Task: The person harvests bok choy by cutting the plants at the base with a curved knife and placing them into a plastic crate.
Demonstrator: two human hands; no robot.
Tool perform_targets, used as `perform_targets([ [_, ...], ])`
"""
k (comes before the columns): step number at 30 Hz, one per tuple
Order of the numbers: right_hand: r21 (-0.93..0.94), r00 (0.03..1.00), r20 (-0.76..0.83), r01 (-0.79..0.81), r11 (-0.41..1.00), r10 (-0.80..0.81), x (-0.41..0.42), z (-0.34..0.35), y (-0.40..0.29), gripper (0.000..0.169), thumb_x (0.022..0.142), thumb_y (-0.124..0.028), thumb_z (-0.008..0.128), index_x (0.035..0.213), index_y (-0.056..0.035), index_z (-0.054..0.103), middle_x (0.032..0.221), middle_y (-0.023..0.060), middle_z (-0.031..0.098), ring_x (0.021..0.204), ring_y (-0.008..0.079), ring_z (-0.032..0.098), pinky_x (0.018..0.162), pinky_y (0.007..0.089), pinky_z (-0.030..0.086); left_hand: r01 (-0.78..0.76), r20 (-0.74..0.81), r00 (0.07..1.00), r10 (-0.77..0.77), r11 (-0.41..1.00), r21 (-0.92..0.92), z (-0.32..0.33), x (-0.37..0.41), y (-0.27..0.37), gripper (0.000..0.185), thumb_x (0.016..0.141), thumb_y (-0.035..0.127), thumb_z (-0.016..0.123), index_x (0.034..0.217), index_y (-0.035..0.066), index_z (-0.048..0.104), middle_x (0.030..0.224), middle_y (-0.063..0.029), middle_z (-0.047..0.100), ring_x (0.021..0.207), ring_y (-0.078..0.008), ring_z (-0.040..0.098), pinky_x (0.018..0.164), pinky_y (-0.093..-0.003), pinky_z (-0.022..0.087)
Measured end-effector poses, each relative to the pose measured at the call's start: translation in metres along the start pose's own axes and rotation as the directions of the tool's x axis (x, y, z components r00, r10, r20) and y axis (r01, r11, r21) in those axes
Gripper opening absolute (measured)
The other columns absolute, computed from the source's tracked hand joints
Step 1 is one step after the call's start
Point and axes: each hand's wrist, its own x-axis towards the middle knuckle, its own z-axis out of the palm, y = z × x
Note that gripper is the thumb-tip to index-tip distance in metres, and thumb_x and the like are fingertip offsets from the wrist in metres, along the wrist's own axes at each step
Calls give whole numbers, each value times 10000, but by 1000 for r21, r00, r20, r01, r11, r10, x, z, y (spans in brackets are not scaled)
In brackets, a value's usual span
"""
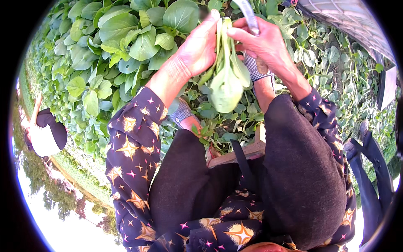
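Observation:
A cut leafy green plant [227, 89] hangs leaves down before me, with its pale stem ends at the top. My left hand [201, 44] grips its stems from the left side. My right hand [266, 41] holds a curved-bladed knife [249, 15], its blade pointing up and away. The brown handle end [262, 66] shows below that palm. The right thumb and fingertips are at the stem tops, close against the plant. Below the plant, low greens and soil lie between my shoes [181, 111].
Dense broad-leaved greens [119, 34] grow on the left. Cut or trampled leaves [327, 78] cover the ground on the right. A pale plastic crate [349, 19] stands at upper right. Beneath me is a wooden stool [248, 150]. One person [50, 135] bends at far left; another person's legs [368, 176] show at right.

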Motion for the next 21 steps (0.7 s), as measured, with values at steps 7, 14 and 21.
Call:
perform_targets([
  [7, -275, 984, 167, 100, 956, -55, 6, -25, 22, 168, 815, -79, 694, 938, 35, 676, 709, 45, 634, 578, 110, 558, 500, 273, 430, 81, -244, 970, 5, 937, 339, 1, -12, -15, 359, 783, 150, 806, 1080, 16, 656, 840, -24, 663, 653, -103, 594, 584, -222, 509],
  [14, -836, 976, 149, 209, 508, -156, 5, -72, 18, 229, 844, -91, 637, 1038, 23, 682, 805, 186, 656, 663, 284, 629, 627, 395, 500, 152, -124, 980, 157, -184, 971, 45, -37, -41, 237, 685, 25, 683, 900, -69, 650, 915, -243, 630, 853, -376, 686, 721, -435, 574],
  [21, -450, 828, 146, 542, 709, -541, 34, -6, 36, 307, 917, -143, 616, 1182, 8, 582, 948, 171, 656, 809, 332, 654, 721, 404, 529, 336, -135, 936, 325, -707, 623, -5, -34, 35, 178, 655, -29, 665, 833, -27, 652, 1129, -319, 555, 686, -332, 707, 584, -396, 588],
])
